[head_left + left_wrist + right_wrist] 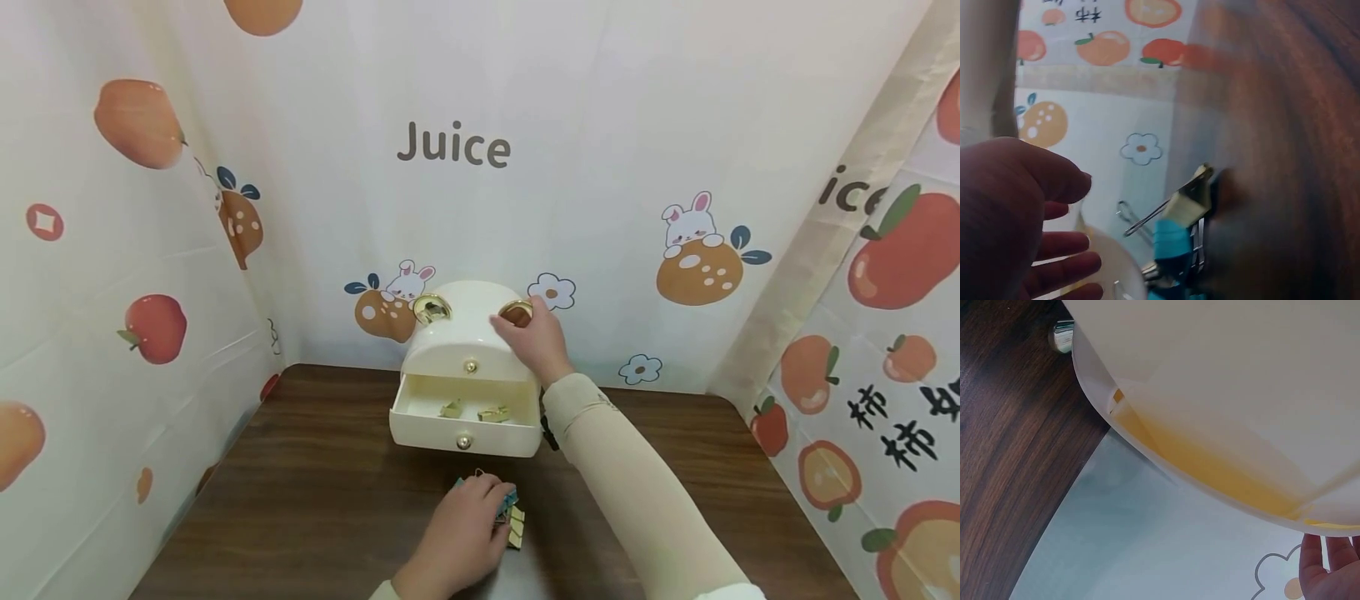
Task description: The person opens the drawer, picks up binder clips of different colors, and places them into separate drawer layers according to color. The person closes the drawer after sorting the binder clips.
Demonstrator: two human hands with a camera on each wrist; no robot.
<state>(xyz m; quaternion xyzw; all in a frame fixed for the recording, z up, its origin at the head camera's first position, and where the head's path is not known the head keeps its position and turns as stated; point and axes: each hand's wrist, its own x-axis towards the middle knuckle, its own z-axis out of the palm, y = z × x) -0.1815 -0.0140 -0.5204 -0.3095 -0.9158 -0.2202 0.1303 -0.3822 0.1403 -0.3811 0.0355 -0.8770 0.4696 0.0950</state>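
Note:
A cream drawer box with two gold-rimmed eyes stands at the table's back, its lower drawer pulled out. Two gold binder clips lie inside that drawer. My right hand grips the box's top at the right eye, thumb in front; its fingertips show at the box's edge in the right wrist view. In front of the drawer, my left hand hovers over teal binder clips and a gold binder clip. Its thumb and fingers are spread apart, holding nothing.
The dark wooden table extends to both sides of the box. Behind it hangs a fruit-printed white curtain. The upper drawer is closed. A small black object sits by the box's right side, partly behind my right sleeve.

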